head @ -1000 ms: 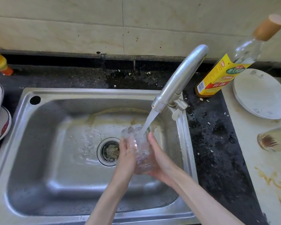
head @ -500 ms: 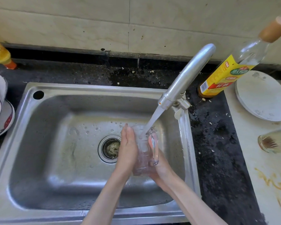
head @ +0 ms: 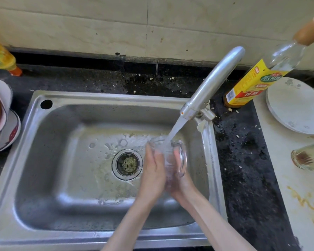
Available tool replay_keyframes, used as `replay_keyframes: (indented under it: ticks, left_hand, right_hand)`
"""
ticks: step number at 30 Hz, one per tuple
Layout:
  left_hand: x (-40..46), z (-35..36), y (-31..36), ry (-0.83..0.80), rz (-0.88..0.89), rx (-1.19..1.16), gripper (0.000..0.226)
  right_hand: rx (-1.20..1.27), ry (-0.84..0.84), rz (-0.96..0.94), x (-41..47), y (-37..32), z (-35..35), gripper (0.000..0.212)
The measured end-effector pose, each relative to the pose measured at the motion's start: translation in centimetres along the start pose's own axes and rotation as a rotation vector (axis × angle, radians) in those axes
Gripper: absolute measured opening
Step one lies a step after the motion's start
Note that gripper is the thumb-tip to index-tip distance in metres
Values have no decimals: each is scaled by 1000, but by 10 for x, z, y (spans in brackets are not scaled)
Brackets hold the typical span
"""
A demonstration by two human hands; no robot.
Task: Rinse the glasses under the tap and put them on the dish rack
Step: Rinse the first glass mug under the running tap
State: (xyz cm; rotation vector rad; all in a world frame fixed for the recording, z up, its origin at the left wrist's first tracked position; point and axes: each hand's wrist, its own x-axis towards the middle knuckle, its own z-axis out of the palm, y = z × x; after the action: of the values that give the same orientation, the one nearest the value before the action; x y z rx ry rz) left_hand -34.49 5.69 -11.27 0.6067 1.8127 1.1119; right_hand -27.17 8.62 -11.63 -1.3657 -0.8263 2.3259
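Observation:
A clear glass mug (head: pixel 172 156) with a handle on its right side is held over the steel sink (head: pixel 65 187), mouth up under the running tap (head: pixel 212 84). Water streams into it. My left hand (head: pixel 153 171) presses flat against the mug's left side. My right hand (head: pixel 181 180) cups it from the right and below, fingers curled round the glass. A second glass (head: pixel 308 156), stained brown inside, lies on its side on the right counter.
A yellow-labelled bottle (head: pixel 252 84) with a wooden cap stands behind the tap. A white round plate (head: pixel 295 105) lies on the pale board at right. Stacked dishes (head: pixel 0 120) sit at the left edge, a yellow bottle (head: pixel 0 55) behind them. The drain strainer (head: pixel 127 163) holds scraps.
The mug has turned between my hands, so its handle now faces right. Both hands stay under the stream at about the same spot. The view has shifted slightly.

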Motion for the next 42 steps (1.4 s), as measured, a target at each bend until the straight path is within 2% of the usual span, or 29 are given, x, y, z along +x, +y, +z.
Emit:
replay_keyframes:
  ticks: [1,3,5,7,10,11,14,16,19,21,23,27,30,32,34,37,39,41,42]
  left_hand:
    - [-5,3,-3,-11,40,-15,59]
    - [5,0,-6,-20,-36,-80,62]
    - [26,-8,-13,-56,-166,-224,81]
    - [34,-12,-21,-56,-204,-245,96]
    - [37,-12,-31,-11,-223,-241,96]
    - [34,-15,-24,26,-226,-246,93]
    - [27,-18,-1,151,-57,-147,49]
    - [17,-18,15,213,52,-44,33]
    - [11,-12,19,232,144,18,48]
    - [8,-8,16,184,147,63,63]
    - [-1,-5,12,94,167,63,69]
    - [-11,-2,0,17,218,-25,69]
    - [18,-11,-3,8,-15,-173,90]
    - [34,-16,-7,-55,-104,-281,90]
    - [30,-15,-11,-111,-115,-253,93]
    - [-1,-10,-11,-94,-52,-140,97]
    - [-12,-9,-12,-80,2,-139,84]
    - [-11,-11,-10,-16,68,-202,54]
    - [-9,-12,-8,16,92,-216,47]
  right_hand:
    - [4,-13,1,1,-1,-2,86]
    - [-9,-36,0,0,1,-5,73]
    - [-4,-58,20,-9,2,-5,59]
    - [-11,-43,25,-13,1,-2,48]
    - [-115,-6,21,-9,-3,0,34]
    - [-119,-6,26,-7,-5,-1,35]
    - [34,12,39,-14,-13,-4,43]
    - [33,30,-32,-15,-13,-6,53]
    - [-144,205,-222,-12,-3,0,67]
    - [-108,343,-275,-12,-4,2,58]
    - [13,354,-239,-9,-10,-2,49]
    - [33,351,-199,-7,-17,-9,63]
    - [31,282,-172,-13,-10,-15,55]
    - [65,243,-159,-17,-7,-15,51]
    - [94,265,-151,-17,-8,-14,52]
    - [66,353,-175,-12,-14,-10,53]
    - [-70,448,-235,-9,-12,-10,52]
    - [-289,509,-313,-10,-9,-5,46]
    - [-383,521,-356,-12,-8,-2,40]
